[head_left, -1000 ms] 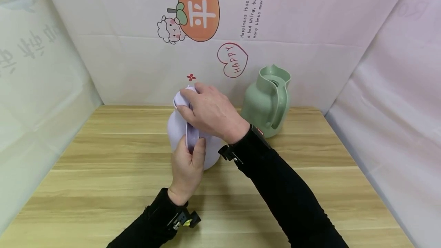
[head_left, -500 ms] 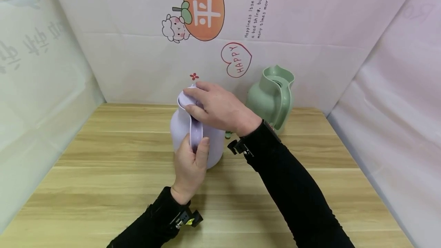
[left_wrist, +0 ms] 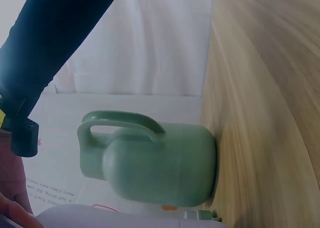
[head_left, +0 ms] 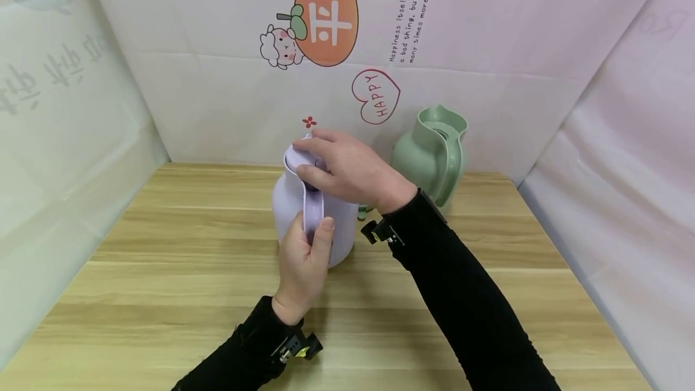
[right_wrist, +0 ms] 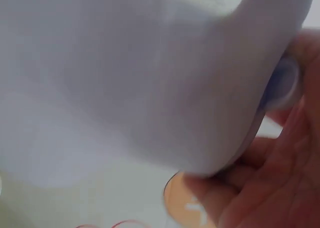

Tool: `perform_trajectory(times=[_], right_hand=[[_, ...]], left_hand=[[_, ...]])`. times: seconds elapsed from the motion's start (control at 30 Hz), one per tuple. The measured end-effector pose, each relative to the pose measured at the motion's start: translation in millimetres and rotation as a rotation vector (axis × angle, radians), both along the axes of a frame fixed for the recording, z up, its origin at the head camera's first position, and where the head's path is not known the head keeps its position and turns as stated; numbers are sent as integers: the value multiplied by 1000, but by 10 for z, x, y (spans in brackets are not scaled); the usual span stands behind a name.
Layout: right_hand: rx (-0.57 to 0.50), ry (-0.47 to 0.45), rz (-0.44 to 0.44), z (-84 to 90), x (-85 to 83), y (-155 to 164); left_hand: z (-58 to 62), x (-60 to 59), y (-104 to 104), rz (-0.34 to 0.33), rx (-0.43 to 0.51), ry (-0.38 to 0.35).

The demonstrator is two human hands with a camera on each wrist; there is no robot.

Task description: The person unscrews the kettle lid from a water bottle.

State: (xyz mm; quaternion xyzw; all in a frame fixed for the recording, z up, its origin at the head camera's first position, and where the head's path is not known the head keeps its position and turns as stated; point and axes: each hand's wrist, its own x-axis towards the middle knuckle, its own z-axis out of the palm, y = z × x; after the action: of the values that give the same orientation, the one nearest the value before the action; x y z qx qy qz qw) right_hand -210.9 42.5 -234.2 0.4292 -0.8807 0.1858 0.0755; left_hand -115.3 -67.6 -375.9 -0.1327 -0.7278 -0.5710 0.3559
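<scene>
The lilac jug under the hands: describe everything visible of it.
The lilac jug is a pale, matte, plastic-looking pitcher with a round belly, narrower neck and looped handle facing the camera. It stands upright on the wooden table, left of the green jug. The left hand grips its handle; the right hand covers its top, fingers curled over the lid.

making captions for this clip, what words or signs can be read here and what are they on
"HAPPY" in a red heart, on the back wall sheet.
"平" in white on the orange fruit, same sheet.
"Happiness itself is not a bad thing, but some... many times more trouble", partly cut off.
Grey mirrored signs on the left sheet: unreadable.
Purple jug, green jug: no text.
</scene>
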Motion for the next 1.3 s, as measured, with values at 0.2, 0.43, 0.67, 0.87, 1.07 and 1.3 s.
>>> perform_trajectory(times=[0.2,0.43,0.67,0.87,1.07,1.3], right_hand=[[17,106,-205,11,167,-263],[25,175,-339,-58,195,-422],[4,151,-277,-58,129,-391],[16,62,-256,-28,83,-364],[-26,26,-133,-12,7,-293],[-42,0,-21,-22,-85,-218]], left_hand=[[45,23,-14,-114,79,-23],[56,12,-22,-101,84,-39],[27,-43,-24,-42,29,-1],[22,-56,-22,-40,32,14],[40,-50,-5,-59,52,-2],[50,-34,-1,-62,48,-18]])
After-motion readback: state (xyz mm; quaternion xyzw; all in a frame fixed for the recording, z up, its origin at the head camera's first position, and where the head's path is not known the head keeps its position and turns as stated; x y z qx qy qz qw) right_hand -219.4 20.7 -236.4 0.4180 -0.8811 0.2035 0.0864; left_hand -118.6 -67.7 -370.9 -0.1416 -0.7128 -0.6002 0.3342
